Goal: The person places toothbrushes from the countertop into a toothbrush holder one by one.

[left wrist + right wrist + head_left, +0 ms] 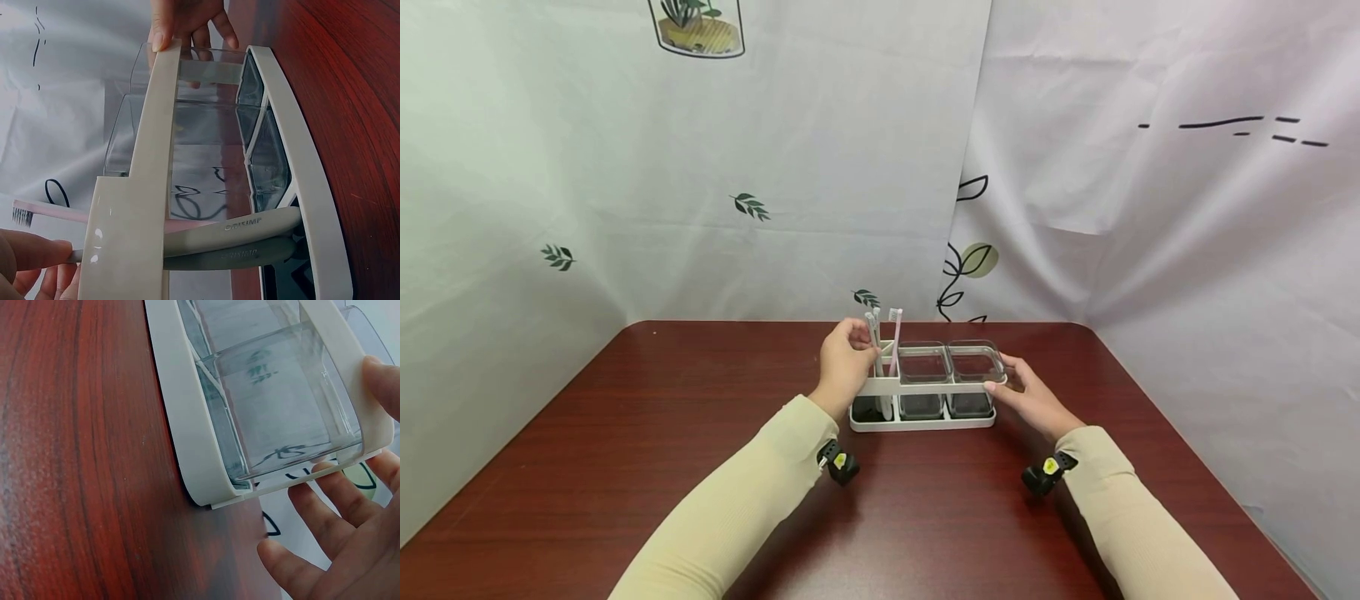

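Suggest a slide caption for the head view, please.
Left hand pinches a toothbrush in the white holder; right hand steadies its end.

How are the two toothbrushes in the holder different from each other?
The pink toothbrush is pale pink, while the grey toothbrush is grey. The left hand pinches the grey toothbrush near its top; the pink toothbrush stands untouched beside it. The pink toothbrush's head sits slightly higher. Both stand upright in the left end of the white holder.
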`<state>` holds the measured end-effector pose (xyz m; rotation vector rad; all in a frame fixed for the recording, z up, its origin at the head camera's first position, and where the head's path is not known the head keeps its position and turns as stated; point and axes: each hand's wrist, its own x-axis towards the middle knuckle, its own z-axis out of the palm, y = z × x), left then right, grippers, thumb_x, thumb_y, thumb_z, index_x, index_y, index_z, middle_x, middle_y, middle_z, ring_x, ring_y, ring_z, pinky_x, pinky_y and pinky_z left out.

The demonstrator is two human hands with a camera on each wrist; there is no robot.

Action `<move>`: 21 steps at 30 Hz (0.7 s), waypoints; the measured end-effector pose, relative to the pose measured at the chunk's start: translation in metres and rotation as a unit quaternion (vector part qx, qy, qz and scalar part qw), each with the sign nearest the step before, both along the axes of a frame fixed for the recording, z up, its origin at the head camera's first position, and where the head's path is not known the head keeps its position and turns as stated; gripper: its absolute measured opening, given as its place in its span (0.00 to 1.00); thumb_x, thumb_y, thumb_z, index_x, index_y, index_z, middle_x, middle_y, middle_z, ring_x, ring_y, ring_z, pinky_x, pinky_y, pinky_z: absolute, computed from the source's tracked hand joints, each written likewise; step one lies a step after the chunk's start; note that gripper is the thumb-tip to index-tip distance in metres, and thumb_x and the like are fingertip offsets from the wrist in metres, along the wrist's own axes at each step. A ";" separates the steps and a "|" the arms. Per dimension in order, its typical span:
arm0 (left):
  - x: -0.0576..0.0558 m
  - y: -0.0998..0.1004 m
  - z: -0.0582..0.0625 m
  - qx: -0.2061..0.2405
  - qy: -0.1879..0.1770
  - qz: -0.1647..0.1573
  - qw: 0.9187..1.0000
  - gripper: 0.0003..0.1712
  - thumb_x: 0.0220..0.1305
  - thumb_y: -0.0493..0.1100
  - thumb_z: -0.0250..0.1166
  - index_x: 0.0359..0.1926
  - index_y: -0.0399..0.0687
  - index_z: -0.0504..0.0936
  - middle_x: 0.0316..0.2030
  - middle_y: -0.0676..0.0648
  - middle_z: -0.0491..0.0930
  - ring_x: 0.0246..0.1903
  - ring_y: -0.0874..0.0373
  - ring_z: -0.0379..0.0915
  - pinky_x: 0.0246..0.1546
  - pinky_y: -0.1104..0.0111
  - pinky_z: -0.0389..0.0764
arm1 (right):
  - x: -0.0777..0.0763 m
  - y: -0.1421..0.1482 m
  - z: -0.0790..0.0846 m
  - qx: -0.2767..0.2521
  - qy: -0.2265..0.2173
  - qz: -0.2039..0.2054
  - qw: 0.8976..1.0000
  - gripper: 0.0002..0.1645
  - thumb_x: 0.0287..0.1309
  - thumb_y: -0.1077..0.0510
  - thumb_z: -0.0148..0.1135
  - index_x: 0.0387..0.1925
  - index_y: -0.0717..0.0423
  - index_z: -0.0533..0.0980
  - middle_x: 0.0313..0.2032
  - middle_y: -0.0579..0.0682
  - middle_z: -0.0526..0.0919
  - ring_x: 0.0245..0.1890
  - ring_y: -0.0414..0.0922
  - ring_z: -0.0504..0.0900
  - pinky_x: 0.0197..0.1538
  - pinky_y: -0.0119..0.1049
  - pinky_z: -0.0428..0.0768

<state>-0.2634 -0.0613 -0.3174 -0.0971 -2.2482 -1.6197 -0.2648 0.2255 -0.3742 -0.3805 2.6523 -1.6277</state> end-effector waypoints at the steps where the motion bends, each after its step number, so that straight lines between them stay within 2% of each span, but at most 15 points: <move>1: 0.000 0.000 0.000 0.000 -0.002 0.000 1.000 0.12 0.54 0.26 0.66 0.40 0.37 0.76 0.35 0.41 0.78 0.38 0.49 0.76 0.36 0.64 0.78 | 0.000 0.000 0.000 0.000 0.000 -0.001 1.000 0.41 0.66 0.53 0.59 0.72 0.60 0.51 0.62 0.66 0.64 0.62 0.61 0.68 0.60 0.51 0.71; 9: -0.002 0.000 0.000 -0.004 -0.007 0.001 1.000 0.13 0.54 0.26 0.66 0.41 0.34 0.76 0.35 0.41 0.78 0.38 0.48 0.76 0.36 0.64 0.78 | 0.001 -0.002 0.000 -0.002 -0.001 -0.004 1.000 0.42 0.66 0.53 0.59 0.73 0.60 0.50 0.65 0.66 0.63 0.64 0.62 0.66 0.63 0.54 0.68; 14: -0.002 -0.002 0.000 -0.008 -0.022 -0.003 1.000 0.15 0.54 0.26 0.66 0.44 0.33 0.76 0.36 0.40 0.78 0.40 0.48 0.76 0.37 0.64 0.79 | 0.002 -0.003 0.000 0.013 0.001 -0.005 1.000 0.42 0.66 0.52 0.59 0.73 0.60 0.50 0.65 0.66 0.63 0.64 0.62 0.66 0.63 0.56 0.67; 17: 0.000 -0.005 0.003 0.001 -0.035 -0.016 0.999 0.18 0.55 0.27 0.67 0.47 0.34 0.76 0.39 0.39 0.78 0.42 0.47 0.76 0.38 0.62 0.80 | 0.002 -0.002 0.000 0.030 0.009 -0.010 0.999 0.43 0.65 0.50 0.59 0.72 0.59 0.51 0.65 0.66 0.64 0.63 0.62 0.67 0.63 0.57 0.68; 21: 0.000 -0.013 0.005 0.014 -0.042 -0.033 0.998 0.21 0.56 0.29 0.66 0.51 0.36 0.75 0.45 0.37 0.78 0.46 0.46 0.76 0.45 0.58 0.80 | 0.002 0.001 0.001 0.072 0.027 -0.019 0.997 0.44 0.64 0.47 0.60 0.72 0.59 0.53 0.63 0.65 0.66 0.61 0.61 0.69 0.61 0.57 0.69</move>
